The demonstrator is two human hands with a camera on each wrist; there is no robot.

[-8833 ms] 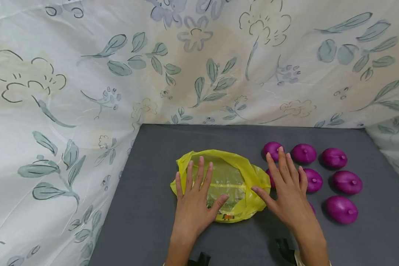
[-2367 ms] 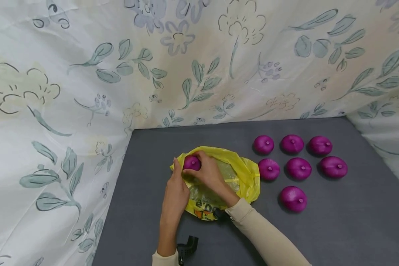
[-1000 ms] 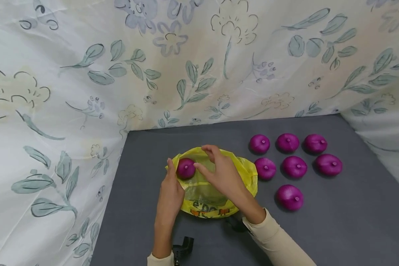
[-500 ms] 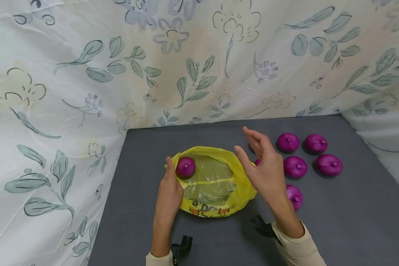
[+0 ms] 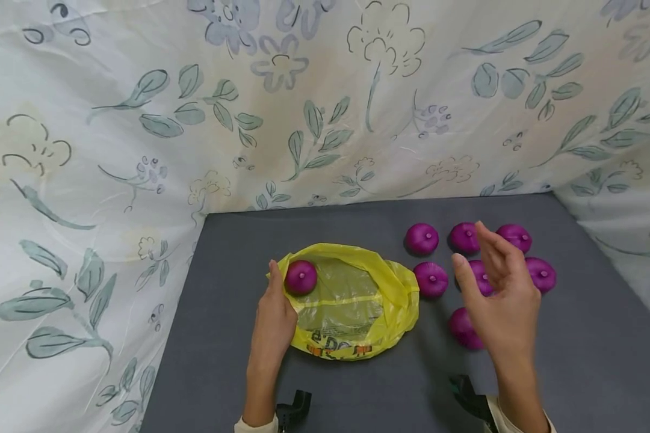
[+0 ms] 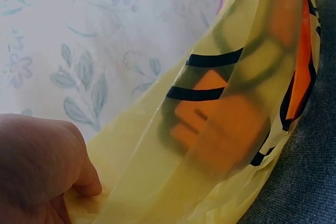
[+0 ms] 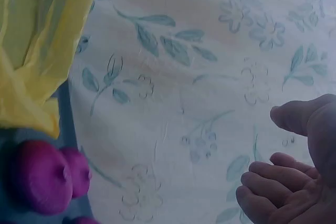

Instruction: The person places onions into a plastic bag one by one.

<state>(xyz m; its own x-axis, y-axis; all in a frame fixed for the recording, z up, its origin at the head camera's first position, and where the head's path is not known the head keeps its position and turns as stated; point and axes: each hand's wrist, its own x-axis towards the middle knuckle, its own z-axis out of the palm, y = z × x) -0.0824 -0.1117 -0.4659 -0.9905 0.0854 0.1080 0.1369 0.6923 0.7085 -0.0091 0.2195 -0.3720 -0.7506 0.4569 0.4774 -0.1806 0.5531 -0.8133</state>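
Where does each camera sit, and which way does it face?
Head: on the person's head, facing forward and down at table, yellow bag and purple round things; left hand and right hand show.
Left wrist: on that wrist, facing the bag's printed side; part of the left hand, gripping the bag, shows.
Right wrist: on that wrist, facing mostly floral cloth; right hand at the edge.
Head and right wrist share: bag, purple things, cloth.

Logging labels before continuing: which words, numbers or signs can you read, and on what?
Yellow bag, near edge: bold dark lettering, too creased to read.
Same bag, inside: fine print, too small to read.
Same bag, left wrist view: black-and-orange print, no legible word.
No other text visible.
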